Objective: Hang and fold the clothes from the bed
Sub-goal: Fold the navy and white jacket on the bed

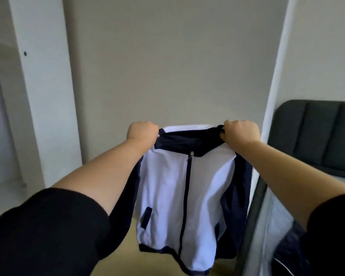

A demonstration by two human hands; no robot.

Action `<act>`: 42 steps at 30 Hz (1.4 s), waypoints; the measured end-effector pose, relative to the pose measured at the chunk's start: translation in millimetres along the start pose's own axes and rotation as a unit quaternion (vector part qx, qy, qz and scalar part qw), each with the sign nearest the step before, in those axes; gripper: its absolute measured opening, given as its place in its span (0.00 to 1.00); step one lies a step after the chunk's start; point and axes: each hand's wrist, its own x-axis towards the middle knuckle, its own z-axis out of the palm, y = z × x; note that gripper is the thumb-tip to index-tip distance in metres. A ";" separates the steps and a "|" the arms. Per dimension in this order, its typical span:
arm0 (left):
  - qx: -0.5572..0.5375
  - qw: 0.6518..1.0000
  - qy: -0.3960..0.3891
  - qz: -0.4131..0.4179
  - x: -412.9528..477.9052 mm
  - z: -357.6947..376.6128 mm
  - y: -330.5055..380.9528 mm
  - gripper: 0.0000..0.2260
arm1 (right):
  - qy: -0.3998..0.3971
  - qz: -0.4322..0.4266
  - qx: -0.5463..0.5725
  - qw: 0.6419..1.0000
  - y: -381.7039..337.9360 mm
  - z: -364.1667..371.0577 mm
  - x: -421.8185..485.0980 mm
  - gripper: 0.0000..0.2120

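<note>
Both hands, left (142, 132) and right (240, 133), grip the zipped white-and-navy fabric jacket (179, 188) by its shoulders; a loosened grip could drop it.

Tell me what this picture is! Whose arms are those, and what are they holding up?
There is no machine here, just a person. The one picture comes from a camera worn on their head, so you see their own arms reaching out. The left hand and right hand each grip the dark collar of a white and navy zip-up jacket, one at each end. It hangs in the air, zipped shut. Behind is a plain wall, with a dark padded headboard at the right.
</note>
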 end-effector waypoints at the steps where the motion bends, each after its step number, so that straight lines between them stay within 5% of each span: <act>1: -0.003 1.000 0.014 0.006 -0.6 -16.6 14.9 0.07 | 0.012 0.021 -0.008 1.000 19.3 -13.8 -9.7 0.12; 16: -0.022 0.973 0.177 0.146 -52.2 -176.9 226.1 0.11 | 0.124 0.159 -0.153 0.968 256.5 -134.8 -177.3 0.15; 20: -0.058 0.977 0.117 0.167 -51.9 -146.7 294.0 0.10 | 0.025 0.196 -0.153 0.968 287.0 -97.9 -205.5 0.17; 23: -0.157 0.979 -0.003 0.129 -44.7 -104.8 357.0 0.04 | -0.087 0.249 -0.133 0.955 301.9 -45.6 -218.4 0.11; 26: -0.328 0.933 -0.139 0.051 -31.9 -54.7 416.9 0.04 | -0.156 0.291 -0.098 0.939 315.6 18.4 -230.7 0.06; 30: -0.487 0.816 -0.297 -0.095 -15.3 7.2 486.4 0.05 | -0.209 0.387 0.054 0.896 341.3 105.7 -246.1 0.06; 32: -0.551 0.744 -0.338 -0.171 -6.3 35.3 514.4 0.08 | -0.200 0.425 0.139 0.872 353.8 140.0 -249.9 0.05; 35: -0.602 0.687 -0.348 -0.210 9.2 68.0 545.8 0.14 | -0.125 0.499 0.215 0.830 367.3 177.9 -245.1 0.05; 38: -0.648 0.685 -0.300 -0.142 11.9 88.9 569.3 0.13 | -0.048 0.526 0.238 0.815 367.8 215.0 -238.1 0.07; 42: -0.661 0.681 -0.314 0.042 -27.8 113.6 584.2 0.31 | -0.138 0.479 0.271 0.823 336.3 269.5 -254.9 0.28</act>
